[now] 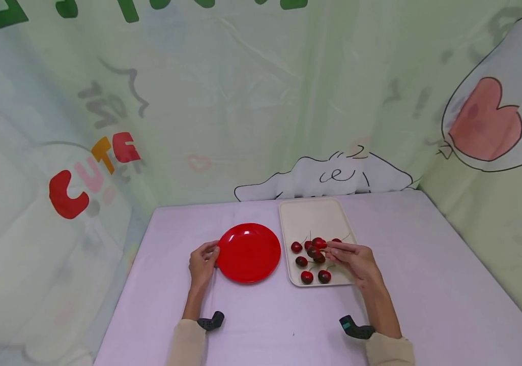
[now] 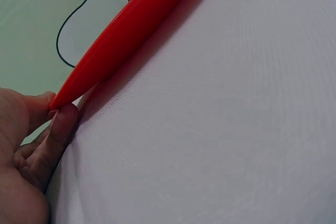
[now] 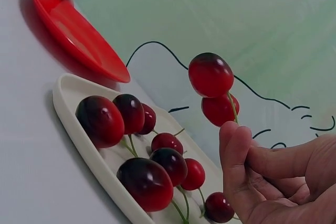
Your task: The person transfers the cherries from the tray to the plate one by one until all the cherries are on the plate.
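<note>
My left hand (image 1: 203, 262) pinches the left rim of a round red plate (image 1: 249, 252). In the left wrist view the thumb is above that rim and a finger below it, with a shadow on the cloth beneath the plate. Over the cream tray (image 1: 309, 213), my right hand (image 1: 354, 262) pinches a thin green stem (image 3: 233, 109) between thumb and fingertips. A dark red cherry (image 3: 211, 75) stands up from this stem, and a second cherry (image 3: 215, 109) shows partly hidden behind it. Several more cherries (image 1: 307, 277) with stems lie in the tray's near half.
Plate and tray sit side by side on a table with a pale lilac cloth (image 1: 261, 325). Behind it hangs a printed curtain (image 1: 261, 112) with letters and drawings. Each wrist wears a black camera mount (image 1: 357, 328).
</note>
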A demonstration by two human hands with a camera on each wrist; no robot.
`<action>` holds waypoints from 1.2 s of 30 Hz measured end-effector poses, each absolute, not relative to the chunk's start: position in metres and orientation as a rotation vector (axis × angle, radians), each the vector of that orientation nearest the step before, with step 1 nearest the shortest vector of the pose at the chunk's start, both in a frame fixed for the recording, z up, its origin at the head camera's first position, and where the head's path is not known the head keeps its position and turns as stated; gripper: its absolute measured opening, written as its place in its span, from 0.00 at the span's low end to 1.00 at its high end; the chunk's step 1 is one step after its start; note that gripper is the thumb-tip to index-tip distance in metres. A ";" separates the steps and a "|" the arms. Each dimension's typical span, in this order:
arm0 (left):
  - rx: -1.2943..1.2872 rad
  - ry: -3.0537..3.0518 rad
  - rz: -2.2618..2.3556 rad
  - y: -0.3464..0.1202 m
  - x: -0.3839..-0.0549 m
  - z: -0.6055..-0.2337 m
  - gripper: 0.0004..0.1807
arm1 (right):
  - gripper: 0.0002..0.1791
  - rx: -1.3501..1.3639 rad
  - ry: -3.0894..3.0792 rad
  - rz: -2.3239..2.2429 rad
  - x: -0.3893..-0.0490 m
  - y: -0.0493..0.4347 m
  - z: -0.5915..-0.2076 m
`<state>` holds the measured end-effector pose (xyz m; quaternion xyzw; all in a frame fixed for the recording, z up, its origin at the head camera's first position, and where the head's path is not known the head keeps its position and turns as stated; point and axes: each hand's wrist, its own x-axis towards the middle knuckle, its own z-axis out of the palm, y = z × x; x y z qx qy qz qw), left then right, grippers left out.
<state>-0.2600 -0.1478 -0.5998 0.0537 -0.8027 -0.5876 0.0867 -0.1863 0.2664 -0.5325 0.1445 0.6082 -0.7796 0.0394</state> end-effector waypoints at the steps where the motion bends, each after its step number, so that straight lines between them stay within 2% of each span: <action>1: 0.154 -2.388 -1.755 -0.148 -0.260 -0.600 0.15 | 0.17 0.441 1.867 -2.388 -0.186 0.265 -0.532; 14: 0.145 -2.388 -1.758 -0.149 -0.257 -0.607 0.15 | 0.23 0.411 1.890 -2.346 -0.189 0.249 -0.540; 36: 0.150 -2.381 -1.733 -0.148 -0.259 -0.603 0.15 | 0.24 0.287 1.943 -2.302 -0.199 0.214 -0.533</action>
